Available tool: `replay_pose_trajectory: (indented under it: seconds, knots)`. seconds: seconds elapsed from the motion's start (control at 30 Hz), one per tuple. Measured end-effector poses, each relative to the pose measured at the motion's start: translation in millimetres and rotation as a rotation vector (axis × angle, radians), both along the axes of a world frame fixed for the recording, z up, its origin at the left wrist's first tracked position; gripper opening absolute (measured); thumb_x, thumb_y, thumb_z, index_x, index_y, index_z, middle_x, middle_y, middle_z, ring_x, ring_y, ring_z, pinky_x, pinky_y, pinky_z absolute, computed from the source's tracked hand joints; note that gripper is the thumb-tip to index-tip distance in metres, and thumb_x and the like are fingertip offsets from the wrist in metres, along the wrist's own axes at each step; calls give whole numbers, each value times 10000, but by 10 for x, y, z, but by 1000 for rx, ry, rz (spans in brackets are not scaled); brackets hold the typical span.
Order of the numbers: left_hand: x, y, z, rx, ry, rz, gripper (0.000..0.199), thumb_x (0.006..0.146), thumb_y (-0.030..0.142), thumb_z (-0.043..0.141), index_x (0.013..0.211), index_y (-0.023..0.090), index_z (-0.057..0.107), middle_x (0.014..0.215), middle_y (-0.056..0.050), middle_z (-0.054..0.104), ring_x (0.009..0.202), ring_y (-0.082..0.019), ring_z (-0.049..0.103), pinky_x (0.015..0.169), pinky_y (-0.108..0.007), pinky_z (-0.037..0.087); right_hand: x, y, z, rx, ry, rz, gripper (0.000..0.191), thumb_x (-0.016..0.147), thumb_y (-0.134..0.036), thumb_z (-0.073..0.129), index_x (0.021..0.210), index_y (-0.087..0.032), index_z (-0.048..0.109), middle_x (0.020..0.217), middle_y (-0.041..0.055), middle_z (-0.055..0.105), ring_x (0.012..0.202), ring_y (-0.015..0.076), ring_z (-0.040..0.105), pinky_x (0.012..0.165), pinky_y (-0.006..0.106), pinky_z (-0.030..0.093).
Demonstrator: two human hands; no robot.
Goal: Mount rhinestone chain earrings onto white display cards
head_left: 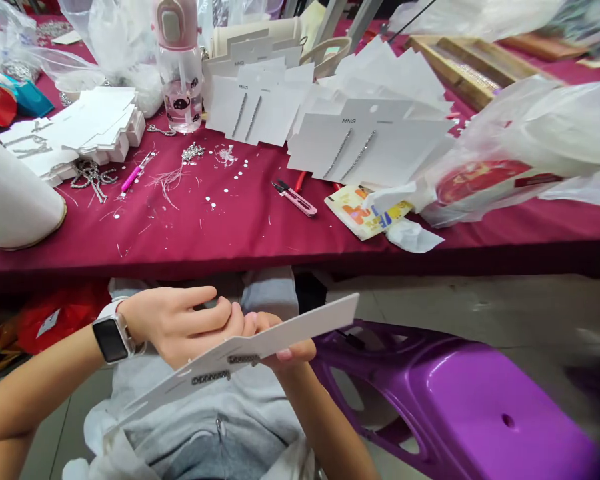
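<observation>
pinching a white card [285,337] between the left hand [177,320], pressed over its edge, and the right hand [293,353] beneath (bending it too hard could pop off the sparkly strips [243,359]).

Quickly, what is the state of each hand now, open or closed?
Left hand: closed, holding the white card.
Right hand: closed, holding the same card from below.

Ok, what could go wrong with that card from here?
The thin white card, tilted between the left hand and right hand, could bend or slip, and its two rhinestone strips might work loose and drop to the floor. The smartwatch just behind the left hand sits close and might snag them.
</observation>
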State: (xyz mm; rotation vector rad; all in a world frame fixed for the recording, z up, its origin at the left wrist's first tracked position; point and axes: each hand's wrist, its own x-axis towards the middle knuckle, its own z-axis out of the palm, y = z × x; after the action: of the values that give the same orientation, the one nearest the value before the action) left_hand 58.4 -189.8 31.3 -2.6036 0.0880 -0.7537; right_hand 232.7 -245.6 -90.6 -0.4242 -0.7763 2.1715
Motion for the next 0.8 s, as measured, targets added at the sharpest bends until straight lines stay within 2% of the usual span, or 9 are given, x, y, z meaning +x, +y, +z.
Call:
replay_pose_trajectory:
  seconds: [0.13,0.23,0.3,0.33,0.4,0.47,0.57,0.67,0.8]
  knots:
    - [28,55,38,140,29,-107,186,784,63,549,812,168,700,777,35,703,663,-87,621,514,-198,561,-46,57,68,34,79,80,549,566,-709,543,403,-198,429,382,-37,393,427,84,393,448,232,346]
    - [74,72,76,194,22,-221,194,761,73,591,803,223,708,779,60,702,648,-86,631,477,-184,567,-34,99,166,33,39,206,460,686,-568,593,480,-160,535,429,-41,439,426,53,376,417,194,305]
    - [94,61,113,207,58,-257,285,763,25,553,803,262,706,789,86,702,653,-72,642,481,-164,577,-20,129,199,24,6,295,330,644,-437,707,622,-125,600,488,-52,486,438,36,379,414,172,305]
    - [98,51,129,218,81,-269,326,760,1,537,802,279,703,800,98,704,662,-65,645,492,-153,584,-20,146,196,30,-2,355,340,600,-414,748,668,-110,610,507,-52,506,450,34,396,426,167,324]
    - [92,28,146,265,161,-270,393,747,-30,534,867,310,690,843,121,704,705,-52,651,541,-133,601,-43,181,157,81,-1,508,436,457,-430,815,633,-95,597,501,-54,520,468,38,422,461,167,370]
    - [75,11,126,277,168,-275,396,760,-17,533,898,323,680,845,125,703,720,-50,651,562,-124,606,-90,204,96,134,13,576,467,386,-440,829,574,-97,574,486,-58,521,487,38,433,502,164,399]
    - [47,11,42,278,112,-269,377,752,-23,531,867,303,683,820,105,703,740,-68,655,572,-135,611,-164,199,32,186,138,507,386,474,-391,814,552,-93,581,500,-58,527,489,25,430,555,141,416]
    - [33,45,-41,295,41,-292,393,721,-56,527,840,282,688,806,88,701,738,-76,655,554,-125,602,-202,165,43,197,302,415,284,501,-254,825,573,-91,604,524,-66,520,483,12,414,566,113,408]
    - [19,94,-72,278,26,-316,380,692,-67,553,829,258,695,787,66,698,718,-88,653,528,-126,597,-196,138,115,178,315,301,243,540,-196,807,699,-93,655,632,-43,575,527,22,435,557,119,399]
